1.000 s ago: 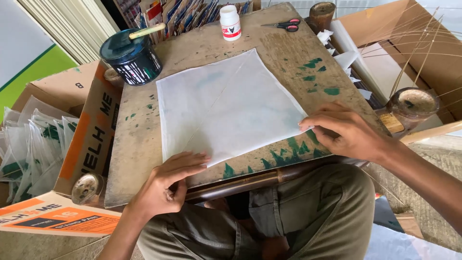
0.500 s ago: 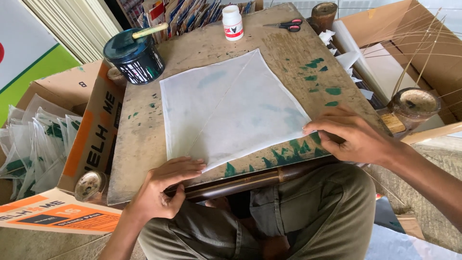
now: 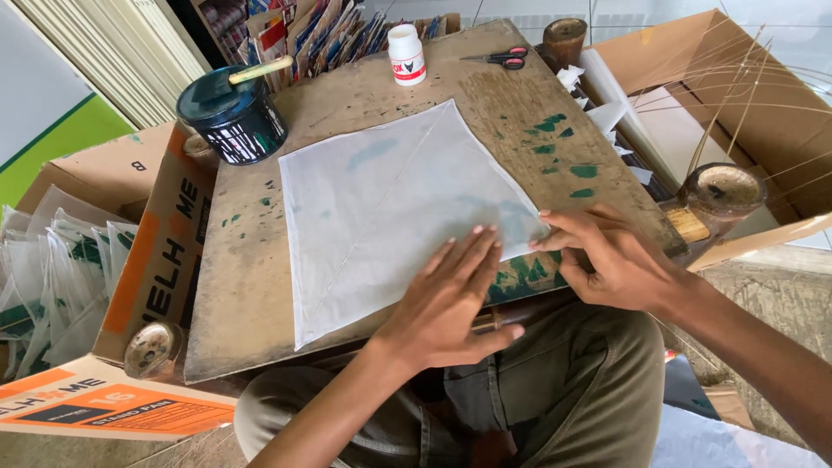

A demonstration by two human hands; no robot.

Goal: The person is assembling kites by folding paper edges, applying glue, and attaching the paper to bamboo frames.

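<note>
A sheet of thin white paper (image 3: 381, 208) with a diagonal crease or thin stick along it lies on a worn wooden board (image 3: 251, 286) across my lap. My left hand (image 3: 446, 299) rests flat, fingers spread, on the sheet's near right edge. Beside it, my right hand (image 3: 611, 256) has its fingertips pressed on the sheet's right corner. Neither hand holds anything.
A dark tin (image 3: 232, 117) with a stick across it stands at the board's far left. A small white bottle (image 3: 406, 54) and red-handled scissors (image 3: 498, 58) lie at the far edge. Cardboard boxes (image 3: 156, 260) flank the board; thin sticks (image 3: 737, 104) fill the right box.
My left hand has left the board's near left edge and now lies flat on the sheet near the right hand. The right hand stays at the right corner.
</note>
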